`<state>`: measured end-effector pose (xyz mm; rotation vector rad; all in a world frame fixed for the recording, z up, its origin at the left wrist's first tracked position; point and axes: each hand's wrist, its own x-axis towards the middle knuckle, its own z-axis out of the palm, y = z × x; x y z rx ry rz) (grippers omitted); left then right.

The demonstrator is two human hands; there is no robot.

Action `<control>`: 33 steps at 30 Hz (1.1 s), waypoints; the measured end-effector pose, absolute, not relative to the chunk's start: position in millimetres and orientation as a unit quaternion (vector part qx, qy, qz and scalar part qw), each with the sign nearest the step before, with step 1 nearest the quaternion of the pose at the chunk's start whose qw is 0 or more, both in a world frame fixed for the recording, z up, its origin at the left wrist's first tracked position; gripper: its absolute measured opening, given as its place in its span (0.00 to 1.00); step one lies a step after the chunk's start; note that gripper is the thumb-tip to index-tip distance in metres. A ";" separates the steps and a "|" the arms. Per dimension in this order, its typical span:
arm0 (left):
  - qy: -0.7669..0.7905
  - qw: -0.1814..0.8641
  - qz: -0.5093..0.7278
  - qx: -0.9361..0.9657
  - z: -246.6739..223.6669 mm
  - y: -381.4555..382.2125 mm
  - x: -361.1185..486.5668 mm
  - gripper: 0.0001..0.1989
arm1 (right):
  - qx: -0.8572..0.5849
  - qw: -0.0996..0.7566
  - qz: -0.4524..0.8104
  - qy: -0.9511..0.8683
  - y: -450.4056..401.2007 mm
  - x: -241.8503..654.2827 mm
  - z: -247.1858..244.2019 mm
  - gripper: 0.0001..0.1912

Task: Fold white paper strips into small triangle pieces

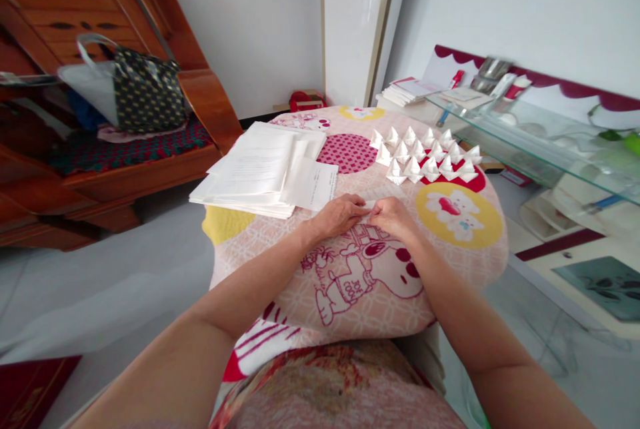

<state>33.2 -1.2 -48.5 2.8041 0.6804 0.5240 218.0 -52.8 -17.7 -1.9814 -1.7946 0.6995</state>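
Note:
Near the middle of the cloth-covered round table (280, 282), my left hand (343, 214) and my right hand (393, 217) are close together, fingers closed on a small piece of white paper (369, 204). Most of the paper is hidden by the fingers. Beyond my right hand stand several folded white paper boats (430, 168) in rows. Past my left hand lies a stack of white paper sheets (255, 169), some with printed lines, and a smaller printed sheet (315, 182) overlaps its right side.
To the right is a glass-topped stand (540, 139) bearing papers (407, 90), cups and a metal container. A wooden bench (200, 102) at the left holds a dotted bag (145, 89). A white upright cabinet-like unit (353, 29) stands against the far wall.

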 end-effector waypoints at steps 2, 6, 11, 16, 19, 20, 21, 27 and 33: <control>0.228 0.103 0.181 0.951 -48.7 -1.2 33.0 0.16 | -0.710 0.195 0.259 -0.625 -54.9 222.3 -16.9 0.05; 0.228 0.104 0.180 0.951 -48.5 -1.4 32.8 0.16 | -0.726 0.206 0.286 -0.591 -60.2 233.9 -15.4 0.06; 0.235 0.109 0.165 0.952 -46.4 -3.0 33.9 0.16 | -0.730 0.265 0.322 -0.541 -65.1 245.7 -15.0 0.05; 0.249 0.109 0.168 0.948 -44.5 -5.6 34.7 0.17 | -0.660 0.329 0.360 -0.572 -60.8 241.1 -26.1 0.06; 0.233 0.130 0.179 0.947 -42.9 -6.8 31.8 0.19 | -0.658 0.298 0.309 -0.618 -56.6 236.2 -31.6 0.06; 0.218 0.140 0.180 0.949 -42.2 -7.0 30.3 0.20 | -0.661 0.291 0.296 -0.625 -55.6 235.4 -32.3 0.06; 0.202 0.148 0.180 0.951 -41.3 -7.1 28.8 0.20 | -0.664 0.286 0.290 -0.627 -54.9 235.1 -32.5 0.06; 0.144 0.147 0.150 0.967 -34.2 -6.5 22.3 0.19 | -0.667 0.281 0.286 -0.628 -54.6 237.9 -34.3 0.07; 0.143 0.167 0.161 0.962 -29.5 -2.1 11.5 0.13 | -0.664 0.288 0.310 -0.616 -55.1 237.0 -33.9 0.05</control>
